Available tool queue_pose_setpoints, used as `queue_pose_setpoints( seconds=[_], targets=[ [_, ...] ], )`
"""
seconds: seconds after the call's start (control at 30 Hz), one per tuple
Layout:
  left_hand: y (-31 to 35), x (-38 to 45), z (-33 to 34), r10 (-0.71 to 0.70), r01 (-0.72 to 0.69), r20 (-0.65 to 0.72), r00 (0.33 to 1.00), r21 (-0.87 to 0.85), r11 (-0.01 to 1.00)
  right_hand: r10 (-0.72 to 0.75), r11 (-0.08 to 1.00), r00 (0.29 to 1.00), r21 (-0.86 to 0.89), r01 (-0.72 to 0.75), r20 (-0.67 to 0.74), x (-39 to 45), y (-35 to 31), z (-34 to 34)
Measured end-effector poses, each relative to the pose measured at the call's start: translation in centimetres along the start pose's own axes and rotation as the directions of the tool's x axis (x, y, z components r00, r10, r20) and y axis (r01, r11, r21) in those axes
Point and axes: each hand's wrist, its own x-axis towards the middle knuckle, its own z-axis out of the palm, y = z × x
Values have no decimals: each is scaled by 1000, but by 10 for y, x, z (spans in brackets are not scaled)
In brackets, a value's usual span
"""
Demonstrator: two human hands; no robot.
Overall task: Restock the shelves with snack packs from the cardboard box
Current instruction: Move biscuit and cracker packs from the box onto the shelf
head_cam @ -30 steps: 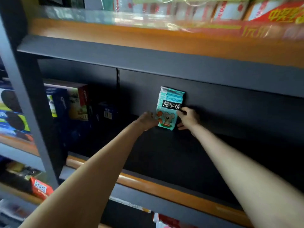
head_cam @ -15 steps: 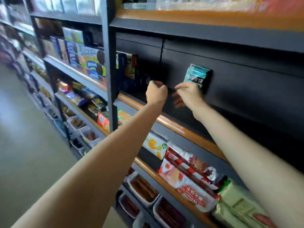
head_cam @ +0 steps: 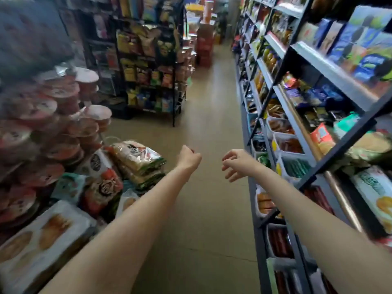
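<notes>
Both my arms stretch out over the aisle floor, away from the shelves. My left hand (head_cam: 188, 158) is curled into a loose fist and holds nothing. My right hand (head_cam: 235, 164) hangs with its fingers loosely spread and curved, and it is empty too. The dark metal shelving (head_cam: 331, 75) with snack packs runs along my right side. The teal snack pack and the cardboard box are out of view.
Stacked instant noodle bowls (head_cam: 63, 115) and bagged goods (head_cam: 137, 160) pile up on my left. A wire rack of chip bags (head_cam: 150, 73) stands farther down the aisle. The tan floor (head_cam: 207, 115) runs ahead between them. White bins (head_cam: 284, 145) line the lower shelves.
My hands left the teal pack standing on the shelf and pulled back. My view swung left, from the shelf to looking down the aisle.
</notes>
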Motion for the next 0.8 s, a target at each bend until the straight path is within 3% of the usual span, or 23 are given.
queue_pose_setpoints(
  seconds=[0.13,0.27,0.43,0.57,0.7,0.8],
  targets=[
    [-58,-14,-84,29,-11,-127,991,141,990,-18,995,987,-92,33,160,29,-25,107],
    [-100,-21,-158,81,-27,-156,984,323,946,-35,983,975,-170,74,221,45,-37,198],
    [-145,-19,-237,29,44,-163,986,429,902,-190,957,982,-224,183,-10,55,-61,270],
    [-175,-14,-273,-157,160,-48,986,488,858,-159,945,987,-288,158,19,64,-71,301],
    [-201,-11,-284,-267,155,64,961,677,720,-121,923,992,-365,121,22,69,-65,320],
    [-219,-7,-287,-314,103,117,942,789,606,-259,847,959,-505,169,-113,61,-64,323]
  ],
)
